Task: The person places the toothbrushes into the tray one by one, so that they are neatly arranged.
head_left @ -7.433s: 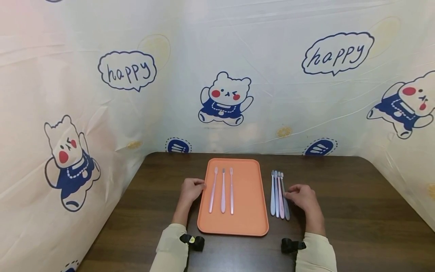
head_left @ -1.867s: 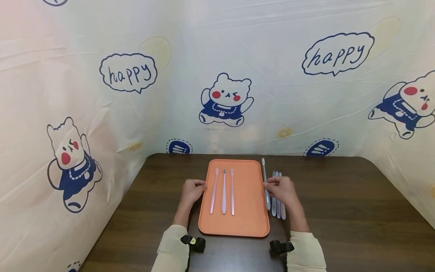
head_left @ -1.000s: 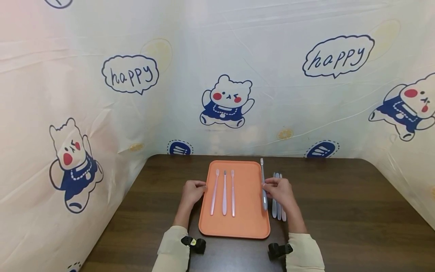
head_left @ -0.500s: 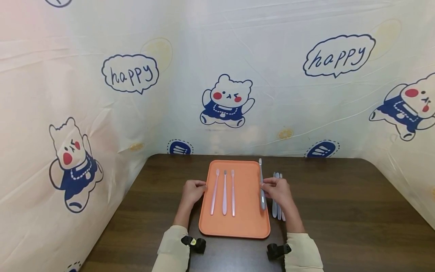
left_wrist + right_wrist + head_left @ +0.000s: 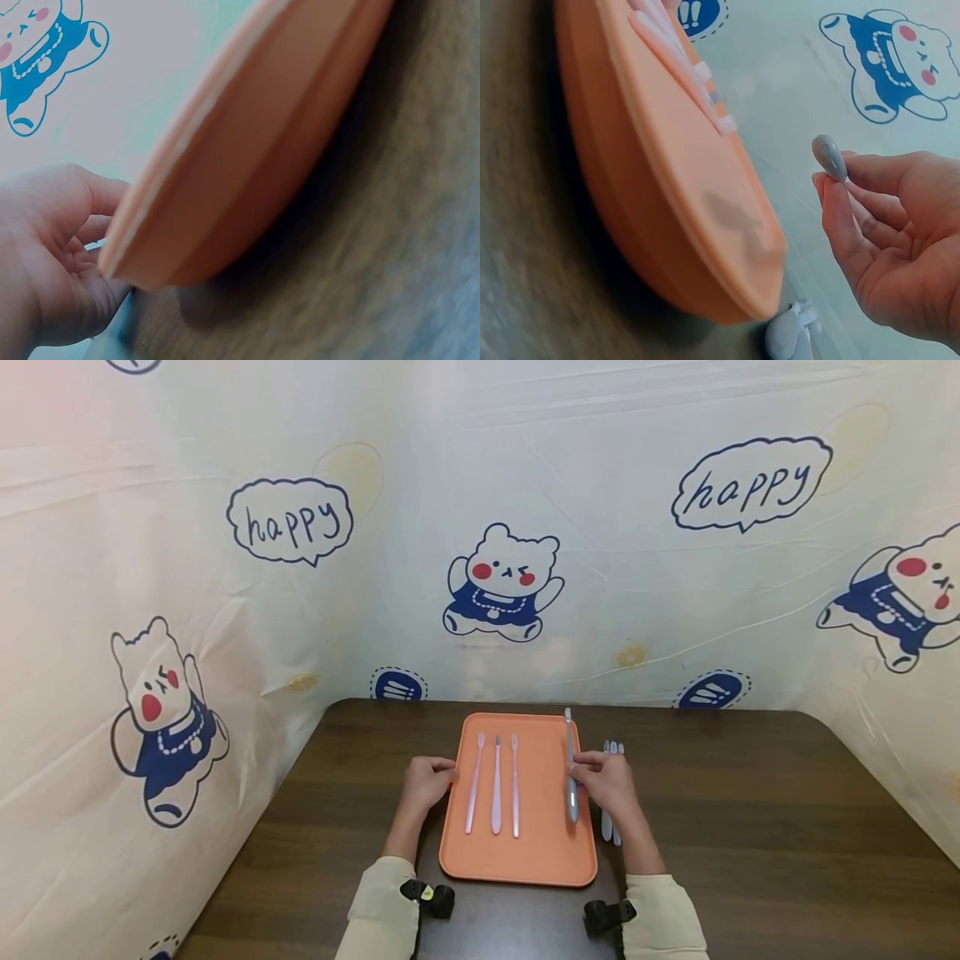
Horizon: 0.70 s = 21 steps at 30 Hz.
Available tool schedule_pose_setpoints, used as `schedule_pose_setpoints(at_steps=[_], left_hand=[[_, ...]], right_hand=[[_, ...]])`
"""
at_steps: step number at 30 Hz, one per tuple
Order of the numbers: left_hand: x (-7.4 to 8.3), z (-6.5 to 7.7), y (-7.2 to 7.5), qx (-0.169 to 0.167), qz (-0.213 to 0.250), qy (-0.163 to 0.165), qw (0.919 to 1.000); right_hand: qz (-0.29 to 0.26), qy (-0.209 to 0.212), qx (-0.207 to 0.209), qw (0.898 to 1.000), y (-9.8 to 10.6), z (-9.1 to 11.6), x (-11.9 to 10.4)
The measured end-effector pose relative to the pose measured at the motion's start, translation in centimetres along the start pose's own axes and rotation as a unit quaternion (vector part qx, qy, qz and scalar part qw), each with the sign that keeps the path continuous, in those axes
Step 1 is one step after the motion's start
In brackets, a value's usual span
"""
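Note:
Over the right part of the orange tray (image 5: 540,856), my right hand (image 5: 609,783) pinches a grey toothbrush (image 5: 573,803), bristles pointing away. The right wrist view shows the toothbrush's rounded handle end (image 5: 829,156) between thumb and fingers, raised above the tray. Three pinkish toothbrushes, a left one (image 5: 472,797), a middle one (image 5: 497,802) and a right one (image 5: 515,797), lie side by side on the tray. My left hand (image 5: 426,783) holds the tray's left rim, fingers curled at the edge in the left wrist view.
More toothbrushes (image 5: 607,827) lie on the dark wooden table (image 5: 757,810) right of the tray, partly hidden by my right hand and forearm. A printed curtain (image 5: 600,485) stands behind the table and along both sides.
My right hand took the grey toothbrush from the group on the right and carried it leftward, past the tray's right rim and over the tray. The left hand stays at the tray's rim.

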<state>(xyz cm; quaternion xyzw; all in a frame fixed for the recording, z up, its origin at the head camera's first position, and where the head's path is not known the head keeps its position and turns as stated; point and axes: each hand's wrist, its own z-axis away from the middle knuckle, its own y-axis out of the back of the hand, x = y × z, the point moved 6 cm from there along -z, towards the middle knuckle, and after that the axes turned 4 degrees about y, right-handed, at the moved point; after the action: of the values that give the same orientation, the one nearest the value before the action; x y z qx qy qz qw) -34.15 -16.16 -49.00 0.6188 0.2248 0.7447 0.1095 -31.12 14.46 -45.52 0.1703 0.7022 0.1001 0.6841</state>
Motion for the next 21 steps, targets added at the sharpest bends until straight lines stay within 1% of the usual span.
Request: schedule_pose_setpoints(at_steps=[6, 11, 13, 18, 21], left_hand=[[0.1, 0.1, 0.0, 0.0, -0.004, 0.004, 1.0], [0.2, 0.0, 0.0, 0.002, -0.006, 0.005, 1.0], [0.2, 0.0, 0.0, 0.003, -0.007, 0.003, 1.0], [0.1, -0.1, 0.0, 0.004, -0.01, 0.003, 0.9999], [0.1, -0.1, -0.1, 0.005, -0.013, -0.001, 0.9999]], right_hand=[[-0.008, 0.005, -0.004, 1.0, -0.7, 0.1, -0.2], [-0.019, 0.034, -0.001, 0.999, -1.0, 0.3, -0.8], [-0.019, 0.037, 0.002, 0.999, -1.1, 0.3, -0.9], [-0.008, 0.01, 0.0, 1.0, -1.6, 0.1, -0.6], [0.001, 0.009, 0.001, 1.0, -1.8, 0.1, -0.5]])
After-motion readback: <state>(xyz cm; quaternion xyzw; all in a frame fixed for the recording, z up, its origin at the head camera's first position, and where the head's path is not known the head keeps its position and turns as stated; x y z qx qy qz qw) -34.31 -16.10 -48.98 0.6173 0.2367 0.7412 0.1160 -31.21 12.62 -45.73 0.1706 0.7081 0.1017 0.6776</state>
